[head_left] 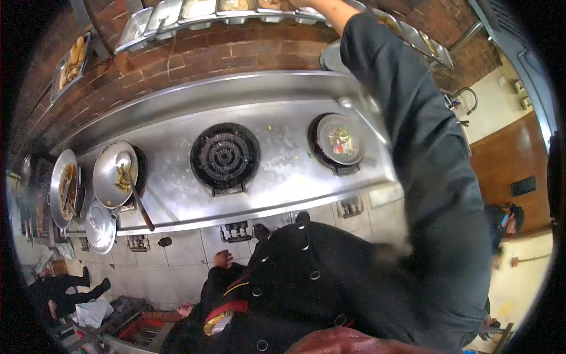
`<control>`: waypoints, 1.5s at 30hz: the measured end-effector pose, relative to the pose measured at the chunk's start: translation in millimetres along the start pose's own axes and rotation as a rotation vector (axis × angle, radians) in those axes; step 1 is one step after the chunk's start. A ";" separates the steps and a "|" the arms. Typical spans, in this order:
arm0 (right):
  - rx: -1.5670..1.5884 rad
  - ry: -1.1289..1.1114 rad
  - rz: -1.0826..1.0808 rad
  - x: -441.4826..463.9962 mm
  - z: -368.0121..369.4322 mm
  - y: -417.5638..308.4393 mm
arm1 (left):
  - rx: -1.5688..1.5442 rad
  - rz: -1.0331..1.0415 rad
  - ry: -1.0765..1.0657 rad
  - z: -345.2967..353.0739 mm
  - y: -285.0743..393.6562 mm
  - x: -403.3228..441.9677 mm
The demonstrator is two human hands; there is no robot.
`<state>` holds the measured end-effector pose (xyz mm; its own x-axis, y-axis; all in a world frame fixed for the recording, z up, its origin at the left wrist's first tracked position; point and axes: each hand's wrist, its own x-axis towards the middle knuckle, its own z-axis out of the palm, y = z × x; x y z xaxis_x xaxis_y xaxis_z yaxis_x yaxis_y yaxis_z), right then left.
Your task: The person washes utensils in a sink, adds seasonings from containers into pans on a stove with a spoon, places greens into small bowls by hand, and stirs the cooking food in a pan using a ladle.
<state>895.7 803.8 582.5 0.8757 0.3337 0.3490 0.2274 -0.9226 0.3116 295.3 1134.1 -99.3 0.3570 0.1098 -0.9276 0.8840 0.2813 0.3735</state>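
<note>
My right arm, in a black sleeve, stretches up to the row of metal trays (199, 9) at the top. Only the wrist side of my right hand (303, 3) shows there; its fingers are cut off by the frame edge. Low beside my body is my left hand (223, 258), small in view, fingers loosely curled and apart, holding nothing visible. Below my right forearm, a round pan (355, 154) with chopped vegetables stands on the right burner. The middle burner (225, 156) has no pan on it.
On the left of the steel counter (277, 187) are a wok (105, 172) with a ladle and greens, a second pan (57, 187) with brown food, and a lid (101, 227). A person in dark clothes (59, 290) is at lower left; another person (502, 223) is at right.
</note>
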 end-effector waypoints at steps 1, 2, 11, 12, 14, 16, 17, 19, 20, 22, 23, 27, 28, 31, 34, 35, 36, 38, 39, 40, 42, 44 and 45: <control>0.026 0.049 -0.015 -6.5 -1.8 -1.8 | -0.070 0.071 -0.109 -7.3 -10.4 1.3; 0.096 0.087 0.049 -13.6 -6.9 -6.2 | -0.046 0.028 -0.019 3.4 -4.0 -15.7; 0.060 0.071 0.022 -22.0 -25.5 -10.6 | 0.034 0.201 -0.181 -29.2 -43.8 32.6; 0.085 0.106 0.020 -21.4 -21.4 -10.4 | 0.134 0.272 -0.189 -30.4 -44.5 31.5; 0.110 0.126 0.015 -17.3 -13.7 -7.8 | 0.035 0.188 -0.197 -32.6 -43.8 33.4; 0.233 0.069 0.028 -20.2 -5.1 -6.3 | -0.114 0.022 -0.022 -15.3 -24.0 -4.9; 0.164 -0.073 -0.073 -17.8 -6.3 -2.8 | 0.157 0.251 -0.149 -26.7 -38.1 16.3; 0.165 -0.002 -0.047 2.8 17.0 6.6 | -0.048 0.034 -0.073 -16.4 -26.0 0.1; 0.071 -0.033 -0.115 -14.1 -9.2 6.3 | -0.053 0.052 -0.052 -8.6 -19.8 -13.2; -0.025 -0.055 -0.188 -31.7 -26.4 5.4 | -0.063 0.078 -0.034 -5.5 -23.8 -18.5; -0.037 -0.097 -0.197 -33.1 -28.7 6.4 | 0.147 0.231 -0.123 -18.5 -43.5 8.7; 0.275 -0.104 0.050 -82.7 -78.0 -11.3 | 0.355 0.311 -0.200 -6.8 -22.3 -15.2; 0.314 0.020 -0.233 -31.6 -5.7 20.5 | 0.287 0.257 -0.152 -0.1 -14.7 -26.5; 0.259 -0.001 -0.059 -44.4 -13.7 12.1 | -0.049 0.106 -0.150 -2.6 -10.6 -16.8; 0.206 0.053 0.049 -36.4 -29.2 48.0 | -0.001 0.170 -0.144 -6.8 -7.8 -10.3; 0.159 0.071 0.160 -29.7 -33.3 67.2 | 0.013 0.166 -0.134 -7.1 -7.3 -10.5; 0.098 0.082 0.206 -21.9 -34.8 96.4 | 0.024 0.160 -0.122 -7.7 -8.1 -11.6; 0.054 0.092 0.228 -27.3 -35.6 150.2 | 0.057 0.165 -0.115 -9.6 -10.4 -11.2; 0.073 0.091 0.206 -34.0 -30.6 172.1 | 0.073 0.170 -0.113 -9.9 -14.3 -12.2; -0.005 0.025 0.167 -32.1 -8.6 201.6 | 0.118 0.189 -0.122 -12.5 -15.7 -11.8; -0.132 -0.113 0.091 -33.9 18.1 227.0 | 0.249 0.255 -0.144 -18.0 -25.4 -7.8; -0.044 -0.117 0.140 -49.5 39.5 232.6 | 0.468 0.381 -0.150 -21.6 -31.6 -10.4; 0.093 -0.046 0.223 -51.8 52.0 237.4 | 0.649 0.492 -0.142 -25.0 -35.9 -10.6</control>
<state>926.5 557.4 592.4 0.9268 0.1125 0.3584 0.0625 -0.9870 0.1480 252.3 1146.7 -102.9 0.7449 -0.0570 -0.6647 0.5999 -0.3786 0.7048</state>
